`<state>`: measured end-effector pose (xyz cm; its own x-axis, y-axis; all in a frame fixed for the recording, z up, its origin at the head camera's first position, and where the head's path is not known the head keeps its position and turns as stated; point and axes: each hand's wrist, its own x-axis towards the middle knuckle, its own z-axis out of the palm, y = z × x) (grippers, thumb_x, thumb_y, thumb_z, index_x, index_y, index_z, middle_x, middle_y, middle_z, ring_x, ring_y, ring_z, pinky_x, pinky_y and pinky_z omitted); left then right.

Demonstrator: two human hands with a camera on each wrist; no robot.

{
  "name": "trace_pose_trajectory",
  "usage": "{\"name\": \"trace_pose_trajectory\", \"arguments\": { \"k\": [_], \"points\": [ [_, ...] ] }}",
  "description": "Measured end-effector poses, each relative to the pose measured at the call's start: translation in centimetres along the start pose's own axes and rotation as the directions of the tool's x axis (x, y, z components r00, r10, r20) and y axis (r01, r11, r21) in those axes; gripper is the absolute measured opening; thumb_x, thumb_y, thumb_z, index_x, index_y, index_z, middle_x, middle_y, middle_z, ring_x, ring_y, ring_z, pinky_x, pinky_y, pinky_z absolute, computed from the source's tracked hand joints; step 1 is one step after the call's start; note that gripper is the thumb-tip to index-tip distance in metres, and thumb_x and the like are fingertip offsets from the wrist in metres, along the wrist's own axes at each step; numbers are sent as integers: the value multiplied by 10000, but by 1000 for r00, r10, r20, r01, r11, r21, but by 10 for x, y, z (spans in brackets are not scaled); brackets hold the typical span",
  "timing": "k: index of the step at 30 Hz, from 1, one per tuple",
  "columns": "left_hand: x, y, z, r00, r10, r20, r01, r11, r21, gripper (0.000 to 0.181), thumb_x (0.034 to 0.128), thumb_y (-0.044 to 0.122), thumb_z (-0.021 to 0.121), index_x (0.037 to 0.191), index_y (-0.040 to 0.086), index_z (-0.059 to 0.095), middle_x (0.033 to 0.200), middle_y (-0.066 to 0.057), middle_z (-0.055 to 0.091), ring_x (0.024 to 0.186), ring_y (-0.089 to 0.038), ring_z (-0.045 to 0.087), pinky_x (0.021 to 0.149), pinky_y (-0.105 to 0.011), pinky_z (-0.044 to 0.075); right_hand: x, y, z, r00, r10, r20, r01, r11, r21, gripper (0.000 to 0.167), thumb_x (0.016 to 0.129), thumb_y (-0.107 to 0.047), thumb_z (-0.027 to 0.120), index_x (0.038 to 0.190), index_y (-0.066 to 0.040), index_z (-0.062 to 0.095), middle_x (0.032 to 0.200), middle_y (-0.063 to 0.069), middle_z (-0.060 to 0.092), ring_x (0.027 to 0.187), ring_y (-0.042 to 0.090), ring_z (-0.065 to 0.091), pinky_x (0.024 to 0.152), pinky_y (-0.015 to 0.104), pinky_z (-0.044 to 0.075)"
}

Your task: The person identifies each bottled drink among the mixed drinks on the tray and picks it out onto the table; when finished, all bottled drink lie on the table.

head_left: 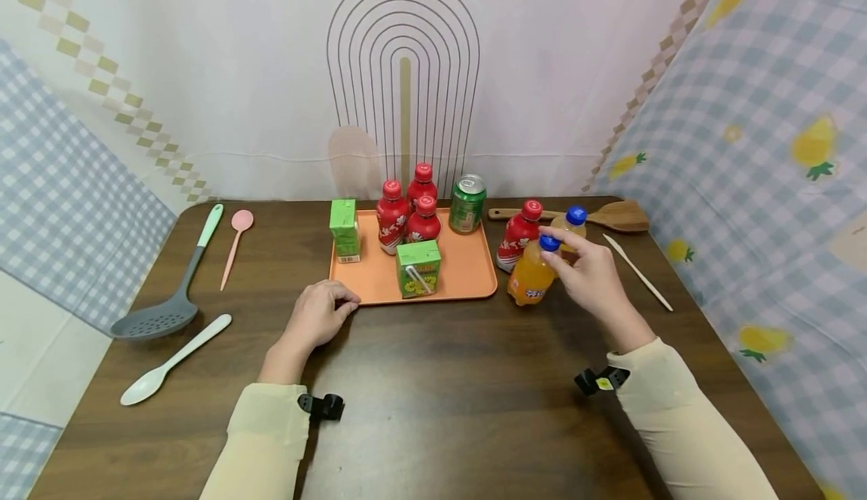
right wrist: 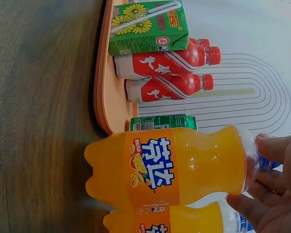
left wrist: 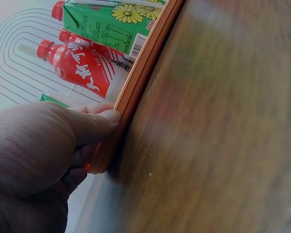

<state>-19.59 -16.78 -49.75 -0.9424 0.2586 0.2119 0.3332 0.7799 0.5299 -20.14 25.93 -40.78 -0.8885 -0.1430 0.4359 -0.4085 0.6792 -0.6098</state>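
An orange soda bottle with a blue cap is pinched near its top by the right hand; it leans slightly beside the orange tray's right edge. The right wrist view shows this bottle close up, the hand around its neck. A second orange bottle and a red bottle stand just behind. The left hand holds the front left corner of the tray; in the left wrist view its thumb rests on the tray rim.
On the tray are several red bottles, two green cartons and a green can. A slotted turner, a pink spoon and a white spoon lie left. A wooden spatula and a thin pale utensil lie right.
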Motion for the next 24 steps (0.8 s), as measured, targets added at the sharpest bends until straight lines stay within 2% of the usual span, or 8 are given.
{"name": "trace_pose_trajectory", "arguments": {
  "k": [13, 16, 20, 24],
  "points": [
    [0, 0, 0, 1000, 1, -1, -1, 1000, -3, 57, 838, 99, 742, 858, 140, 775, 866, 19, 694, 911, -225, 633, 841, -437, 486, 0, 8, 3, 1000, 2, -2, -2, 1000, -1, 365, 895, -124, 688, 1257, -142, 648, 1151, 106, 676, 901, 207, 653, 707, 101, 487],
    [0, -1, 0, 1000, 6, -1, -6, 1000, -1, 59, 837, 99, 742, 857, 143, 775, 868, 19, 695, 913, -225, 632, 843, -436, 485, 0, 8, 4, 1000, 3, -1, -3, 1000, 2, 365, 896, -126, 686, 1259, -138, 647, 1156, 109, 675, 922, 220, 658, 731, 181, 533],
    [0, -1, 1, 1000, 8, -2, -8, 1000, -3, 59, 837, 99, 743, 853, 146, 775, 867, 18, 695, 912, -226, 631, 845, -437, 483, 1, 9, 6, 1000, 9, 2, -9, 1000, 8, 368, 900, -131, 681, 1266, -136, 643, 1172, 104, 669, 973, 222, 655, 766, 348, 557],
    [0, -1, 1, 1000, 10, -2, -10, 1000, -4, 57, 840, 104, 741, 848, 150, 774, 864, 19, 694, 909, -224, 631, 847, -436, 483, 2, 10, 7, 1000, 10, -6, -10, 1000, 20, 368, 896, -125, 686, 1262, -133, 645, 1170, 101, 670, 998, 210, 649, 788, 403, 551]
  ]
}}
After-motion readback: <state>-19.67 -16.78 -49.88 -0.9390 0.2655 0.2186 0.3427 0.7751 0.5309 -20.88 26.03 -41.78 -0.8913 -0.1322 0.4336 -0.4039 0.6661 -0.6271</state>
